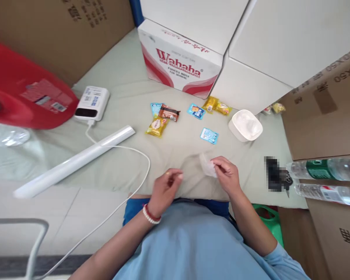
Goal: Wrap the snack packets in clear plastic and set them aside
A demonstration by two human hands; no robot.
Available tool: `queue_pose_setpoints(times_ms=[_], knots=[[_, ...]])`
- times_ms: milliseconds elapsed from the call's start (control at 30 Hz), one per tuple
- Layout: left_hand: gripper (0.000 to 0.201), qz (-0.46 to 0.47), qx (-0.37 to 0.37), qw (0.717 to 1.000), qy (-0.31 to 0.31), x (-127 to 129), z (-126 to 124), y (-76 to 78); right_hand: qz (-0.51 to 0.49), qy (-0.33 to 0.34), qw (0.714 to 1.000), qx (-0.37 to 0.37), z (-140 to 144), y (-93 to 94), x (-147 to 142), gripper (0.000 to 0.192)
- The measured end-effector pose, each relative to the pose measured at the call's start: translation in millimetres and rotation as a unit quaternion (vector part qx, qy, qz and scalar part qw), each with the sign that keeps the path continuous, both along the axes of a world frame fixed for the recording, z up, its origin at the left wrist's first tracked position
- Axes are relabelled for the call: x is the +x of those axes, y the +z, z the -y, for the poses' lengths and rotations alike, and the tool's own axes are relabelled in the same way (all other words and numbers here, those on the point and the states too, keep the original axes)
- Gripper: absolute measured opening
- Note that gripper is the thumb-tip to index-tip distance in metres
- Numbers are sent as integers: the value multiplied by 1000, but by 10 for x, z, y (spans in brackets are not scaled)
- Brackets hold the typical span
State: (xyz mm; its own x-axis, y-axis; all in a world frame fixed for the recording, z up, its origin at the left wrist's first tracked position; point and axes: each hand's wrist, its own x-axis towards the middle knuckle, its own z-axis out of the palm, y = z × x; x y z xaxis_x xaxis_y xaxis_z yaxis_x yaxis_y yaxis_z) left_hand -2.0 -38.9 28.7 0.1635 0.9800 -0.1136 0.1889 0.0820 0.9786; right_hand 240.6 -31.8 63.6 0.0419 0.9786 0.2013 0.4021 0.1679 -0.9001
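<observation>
My right hand (228,174) pinches a small translucent plastic piece (206,165) between thumb and fingers, low over the cloth. What kind of piece it is, I cannot make out. To its left, my left hand (165,187) has loosely curled fingers, with the thumb slightly apart and nothing visible in them. Beyond the hands lies a light blue packet (209,135), and a blue one (196,111) farther back. A brown-wrapped snack (169,113) overlaps a yellow-wrapped snack (157,126) and another blue packet (155,109). A white square tub (238,131) stands open at the right.
More yellow snacks (222,108) lie by the Wahaha box (181,62). A white bar (76,161), a cable (147,167), a white device (92,104) and a red jug (29,89) occupy the left. Plastic bottles (321,169) lie at the right.
</observation>
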Motion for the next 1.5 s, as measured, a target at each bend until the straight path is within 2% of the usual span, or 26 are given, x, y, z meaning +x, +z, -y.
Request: queue_pose_setpoints(times_ms=[67, 133, 267, 467, 533, 633, 700, 833, 867, 933, 1000, 1067, 1133, 1200, 1333, 1433, 1500], knots=[[41, 135, -147, 979, -38, 146, -43, 114, 67, 67, 994, 46, 111, 16, -215, 20], [45, 208, -208, 955, -36, 239, -100, 159, 104, 82, 988, 80, 158, 61, -305, 21], [46, 263, -221, 939, 24, 243, -151, 149, 102, -4, 990, 95, 200, 125, -225, 21], [43, 322, -236, 914, 76, 177, -121, 176, 86, -30, 990, 109, 390, 109, -90, 23], [45, 343, -230, 905, 99, 163, -138, 207, 98, 7, 988, 119, 447, 94, -86, 24], [48, 343, -219, 907, 105, 146, -178, 247, 151, 149, 969, 130, 494, 61, -72, 27], [49, 315, -212, 919, 109, 141, -189, 258, 184, 175, 957, 142, 506, 40, -53, 28], [59, 222, -206, 942, 144, 107, -116, 247, 210, 72, 961, 165, 497, 57, -39, 31], [63, 204, -220, 945, 132, 88, -78, 246, 208, 54, 961, 172, 489, 74, -49, 32], [71, 175, -277, 943, 61, 48, 14, 255, 198, 31, 962, 186, 468, 111, -86, 36], [79, 158, -353, 921, -43, 21, 110, 282, 192, 14, 960, 203, 448, 145, -137, 38], [86, 172, -414, 884, -132, 24, 187, 318, 202, -6, 953, 224, 440, 173, -184, 40], [87, 215, -453, 850, -163, 56, 232, 352, 221, -23, 944, 242, 451, 194, -211, 41], [81, 265, -471, 828, -149, 103, 243, 370, 236, -32, 938, 252, 488, 207, -208, 43], [59, 351, -467, 806, -99, 207, 205, 331, 239, -35, 940, 240, 626, 198, -132, 46], [49, 385, -447, 806, -37, 284, 158, 248, 223, -36, 950, 215, 762, 160, -87, 46], [46, 387, -438, 811, -19, 324, 126, 190, 206, -32, 959, 191, 850, 117, -79, 45]])
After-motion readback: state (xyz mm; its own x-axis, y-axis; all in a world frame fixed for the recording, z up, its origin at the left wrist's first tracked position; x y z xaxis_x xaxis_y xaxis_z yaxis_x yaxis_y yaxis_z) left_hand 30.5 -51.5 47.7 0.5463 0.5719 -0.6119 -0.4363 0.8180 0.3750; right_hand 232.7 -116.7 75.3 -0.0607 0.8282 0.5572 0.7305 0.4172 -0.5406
